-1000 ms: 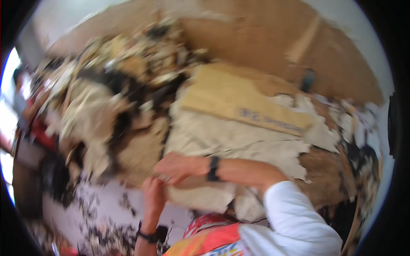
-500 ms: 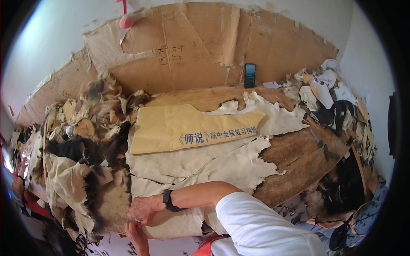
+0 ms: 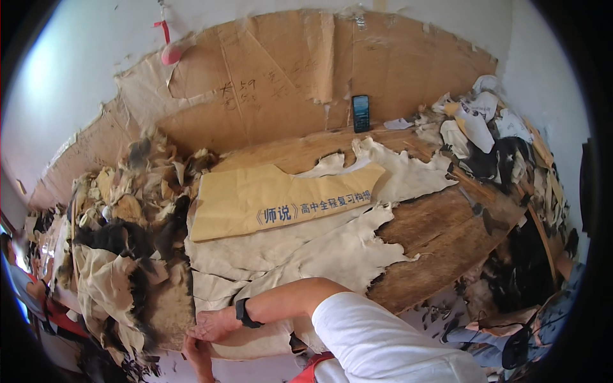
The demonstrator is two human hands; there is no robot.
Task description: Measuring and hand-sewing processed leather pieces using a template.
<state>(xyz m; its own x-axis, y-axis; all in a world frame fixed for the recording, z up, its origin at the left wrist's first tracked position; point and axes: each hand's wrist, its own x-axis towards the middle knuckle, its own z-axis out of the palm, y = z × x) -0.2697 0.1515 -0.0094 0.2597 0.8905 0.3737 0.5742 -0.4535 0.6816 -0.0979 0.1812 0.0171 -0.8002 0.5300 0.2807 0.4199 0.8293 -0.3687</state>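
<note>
A cream-coloured hide [image 3: 287,258] lies spread over the work table, its right edge ragged and several slits across it. On top rests a yellow-brown paper pattern [image 3: 274,195] with a curved cut-out and dark printing. My right hand [image 3: 216,325], a black band on the wrist, is closed at the hide's front left corner; anything within its fingers is hidden. Just below it, my left hand [image 3: 198,357] comes up from the lower edge, its fingers bent against the hide's border and touching or nearly touching the right hand.
Fur and hide scraps [image 3: 121,223] heap up at the left; another pile [image 3: 485,134] fills the back right. A phone [image 3: 361,113] leans on the cardboard [image 3: 268,70] behind. Brown wooden board [image 3: 440,236] shows at the right. Other people [image 3: 45,300] are at both sides.
The head view has shifted, so the table appears slightly lower and further left. Both hands stay together at the hide's corner, the right hand still closed.
</note>
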